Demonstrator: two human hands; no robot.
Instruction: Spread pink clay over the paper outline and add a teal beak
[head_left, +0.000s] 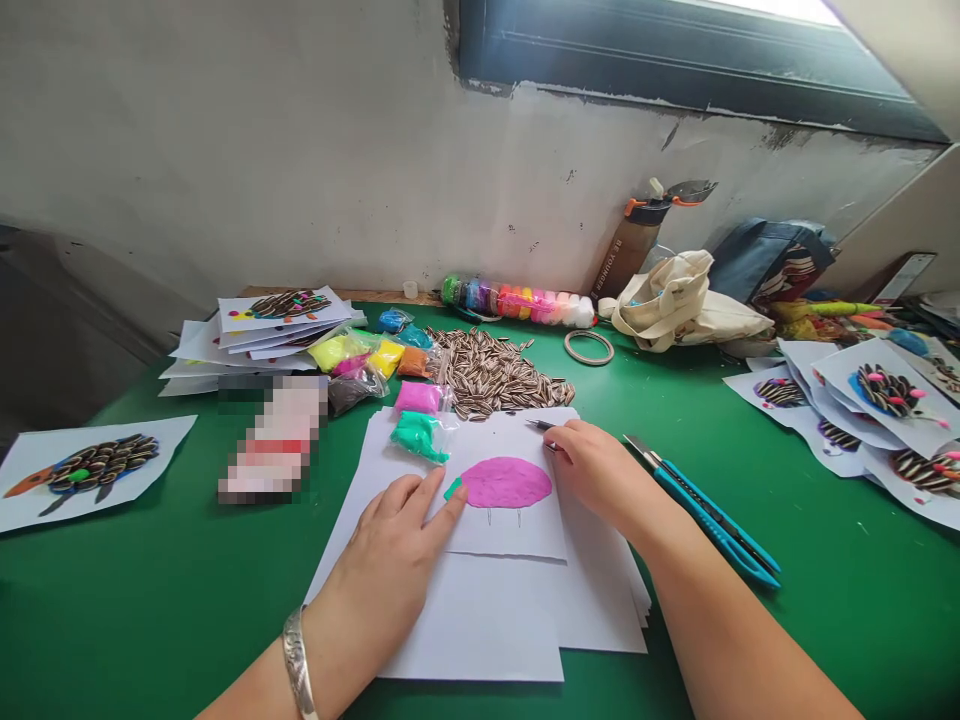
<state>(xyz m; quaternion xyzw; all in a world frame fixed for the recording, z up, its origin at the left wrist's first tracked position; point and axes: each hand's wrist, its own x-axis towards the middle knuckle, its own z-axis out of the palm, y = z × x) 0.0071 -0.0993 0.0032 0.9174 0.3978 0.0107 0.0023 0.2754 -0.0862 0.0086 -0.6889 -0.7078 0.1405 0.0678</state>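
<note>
On a small white sheet (525, 540) lies a flat magenta clay oval (506, 483), with two short drawn legs under it. A bit of green clay (453, 489) touches its left end. My left hand (401, 540) rests on the paper, fingers apart, the index fingertip against the join of green and magenta clay. My right hand (589, 460) is closed around a dark pen (537, 425) near the sheet's upper right corner; its tip points left.
Sunflower seeds (495, 370) are heaped behind the paper, beside bagged clay (418, 397). Blue-handled cutters (712, 515) lie right. Finished seed pictures (97, 470) lie left and right. A tape ring (589, 347), bag (675, 300) and bottle (634, 240) are at the back.
</note>
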